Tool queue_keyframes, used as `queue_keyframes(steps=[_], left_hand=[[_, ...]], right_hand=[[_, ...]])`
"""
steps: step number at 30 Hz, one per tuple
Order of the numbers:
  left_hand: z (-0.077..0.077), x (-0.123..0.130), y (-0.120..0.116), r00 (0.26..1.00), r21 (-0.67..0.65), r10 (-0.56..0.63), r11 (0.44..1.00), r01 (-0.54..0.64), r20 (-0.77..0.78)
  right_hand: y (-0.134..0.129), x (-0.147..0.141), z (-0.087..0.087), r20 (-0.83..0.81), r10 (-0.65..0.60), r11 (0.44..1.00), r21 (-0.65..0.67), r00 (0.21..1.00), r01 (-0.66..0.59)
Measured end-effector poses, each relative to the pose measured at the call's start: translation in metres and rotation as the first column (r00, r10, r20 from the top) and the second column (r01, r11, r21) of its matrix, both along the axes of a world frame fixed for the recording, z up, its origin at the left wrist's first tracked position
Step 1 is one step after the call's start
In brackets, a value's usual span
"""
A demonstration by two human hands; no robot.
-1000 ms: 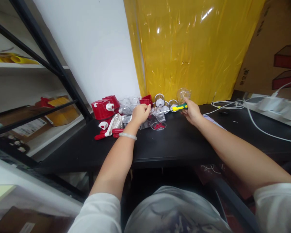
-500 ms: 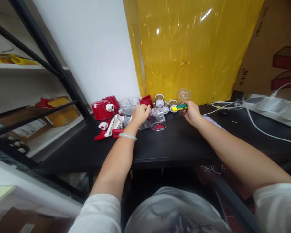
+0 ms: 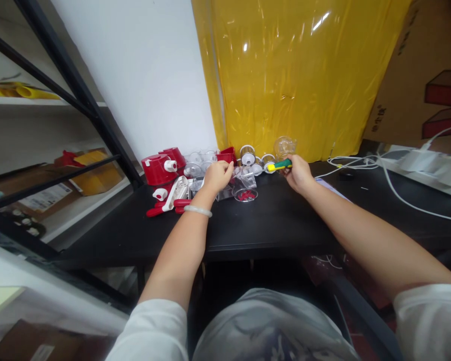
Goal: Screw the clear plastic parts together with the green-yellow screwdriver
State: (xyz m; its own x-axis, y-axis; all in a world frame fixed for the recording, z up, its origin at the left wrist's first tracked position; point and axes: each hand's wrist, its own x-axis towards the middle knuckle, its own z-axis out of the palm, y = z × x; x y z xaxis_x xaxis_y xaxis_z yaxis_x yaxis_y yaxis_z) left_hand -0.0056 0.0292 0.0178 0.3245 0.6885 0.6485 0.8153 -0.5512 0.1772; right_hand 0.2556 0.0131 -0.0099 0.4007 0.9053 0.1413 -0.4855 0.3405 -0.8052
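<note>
Nearest the viewer, the person's grey shirt front (image 3: 270, 326) stands below the front edge of a black desk (image 3: 270, 225). The left wrist carries a pale bangle (image 3: 198, 210). On the desk, left of that wrist, lie white parts with red handles (image 3: 177, 194). Just right of the left hand (image 3: 218, 175) sits a clear dish (image 3: 241, 200) containing small red pieces (image 3: 248, 194).

The left hand's thumb and fingers are drawn together; whether they grip anything cannot be determined. The right hand (image 3: 297, 172) is closed around the green-and-yellow handle of a screwdriver (image 3: 279, 165), held above the desk, its shaft directed toward the left hand.

Behind are red housings (image 3: 159, 170) at left, metal-and-white cylinders (image 3: 247, 156) at centre, and a clear round container (image 3: 284, 145) beyond the right hand. A yellow sheet (image 3: 304, 75) forms the backdrop, with a cardboard box (image 3: 396, 95) to its right.
</note>
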Motion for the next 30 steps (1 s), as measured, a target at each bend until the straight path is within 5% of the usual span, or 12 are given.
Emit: queue_keyframes(steps=[30], left_hand=[[0.0003,0.0005,-0.0009,1.000,-0.013,0.006,1.000,-0.006,0.009]], right_hand=[[0.0029,0.0010,-0.0032,0.055,0.017,0.999,0.031,0.998,-0.018]])
